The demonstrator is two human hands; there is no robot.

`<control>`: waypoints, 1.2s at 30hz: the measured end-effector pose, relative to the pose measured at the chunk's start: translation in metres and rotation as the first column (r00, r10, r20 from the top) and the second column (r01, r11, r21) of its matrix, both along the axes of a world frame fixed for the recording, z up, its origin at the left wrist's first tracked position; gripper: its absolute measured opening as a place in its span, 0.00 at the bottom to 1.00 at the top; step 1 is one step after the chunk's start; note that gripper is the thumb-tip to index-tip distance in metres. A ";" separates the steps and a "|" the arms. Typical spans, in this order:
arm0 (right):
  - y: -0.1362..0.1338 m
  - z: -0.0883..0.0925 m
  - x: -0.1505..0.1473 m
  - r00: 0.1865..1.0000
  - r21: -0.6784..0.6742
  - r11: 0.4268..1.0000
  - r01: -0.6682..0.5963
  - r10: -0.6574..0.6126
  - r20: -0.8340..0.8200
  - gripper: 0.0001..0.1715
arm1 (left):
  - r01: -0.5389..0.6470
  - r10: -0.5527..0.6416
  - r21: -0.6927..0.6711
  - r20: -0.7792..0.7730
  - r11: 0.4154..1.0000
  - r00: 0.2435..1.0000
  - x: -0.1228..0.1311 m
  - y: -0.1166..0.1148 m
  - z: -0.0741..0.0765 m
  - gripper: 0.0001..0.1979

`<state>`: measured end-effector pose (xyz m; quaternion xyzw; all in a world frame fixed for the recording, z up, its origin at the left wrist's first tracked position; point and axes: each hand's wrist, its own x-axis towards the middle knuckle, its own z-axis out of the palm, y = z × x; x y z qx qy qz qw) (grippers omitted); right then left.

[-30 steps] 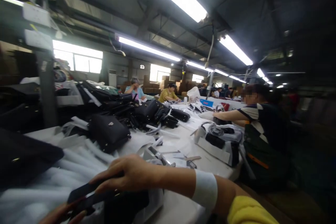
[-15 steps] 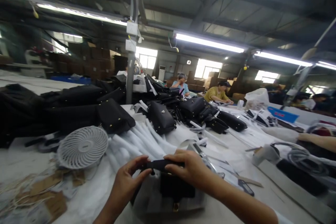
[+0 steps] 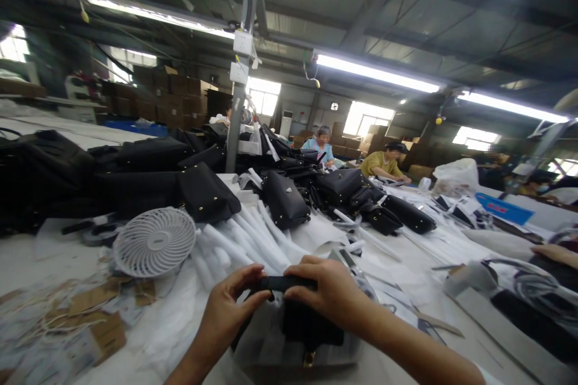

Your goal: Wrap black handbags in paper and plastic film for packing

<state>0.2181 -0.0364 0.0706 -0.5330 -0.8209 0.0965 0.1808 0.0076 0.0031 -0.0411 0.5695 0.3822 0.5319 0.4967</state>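
Where the white table (image 3: 67, 263) starts on our left, brown card tags (image 3: 108, 337) lie loose, then a white fan (image 3: 156, 242), then white rolls (image 3: 235, 234) behind our hands. Next along is our left hand (image 3: 237, 298), thumb and fingers pinched on the left end of a black strap (image 3: 280, 283). Our guess on handling: light, bendy with some body, smooth but not slick, not fragile, though it could crease. Best taken near both ends, fingers over, thumbs under, as we have it. Strap runs roughly level between the grips, only a short stretch bare, just above the bag (image 3: 266, 340). Can't tell if it's fixed to the bag; fingers hide the ends. Bag sits below and nearer us, gold clasp (image 3: 309, 360) facing us. Bag looks light and soft-walled; we'd not press on the clasp. Our right hand (image 3: 327, 289) is closed on the strap's right part. Farther right: a blue box (image 3: 503, 209), then a co-worker's hand (image 3: 557, 252).
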 end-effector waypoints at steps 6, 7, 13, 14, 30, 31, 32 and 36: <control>0.001 0.004 -0.012 0.981 0.078 0.996 -0.049 0.033 0.192 0.14 | -0.021 0.021 -0.006 0.030 1.000 0.999 0.001 -0.002 0.001 0.24; 0.001 0.004 -0.015 0.975 0.087 0.995 -0.056 0.036 0.219 0.14 | -0.019 0.020 -0.007 0.037 1.000 0.999 0.000 -0.002 0.001 0.24; 0.001 0.001 -0.018 0.974 0.081 0.994 -0.070 0.051 0.221 0.14 | -0.001 0.003 -0.028 0.070 1.000 0.998 -0.001 -0.004 -0.002 0.24; 0.001 0.001 -0.018 0.978 0.077 0.994 -0.073 0.056 0.200 0.14 | 0.004 -0.001 -0.030 0.073 1.000 0.997 -0.001 -0.004 -0.002 0.24; 0.014 -0.008 -0.015 0.977 0.042 0.976 -0.213 0.213 0.018 0.11 | 0.034 -0.026 -0.046 0.167 0.998 0.986 -0.002 -0.007 -0.009 0.25; 0.015 -0.011 -0.015 0.976 0.047 0.975 -0.217 0.217 0.003 0.10 | 0.035 -0.027 -0.045 0.166 0.998 0.986 -0.002 -0.008 -0.009 0.25; 0.015 -0.015 -0.017 0.975 0.051 0.974 -0.220 0.221 -0.010 0.10 | 0.030 -0.022 -0.044 0.161 0.999 0.987 -0.001 -0.008 -0.010 0.24; 0.015 -0.024 -0.026 0.982 0.071 0.980 -0.186 0.185 0.028 0.10 | -0.030 0.035 -0.037 0.136 0.999 0.990 0.002 -0.007 -0.007 0.21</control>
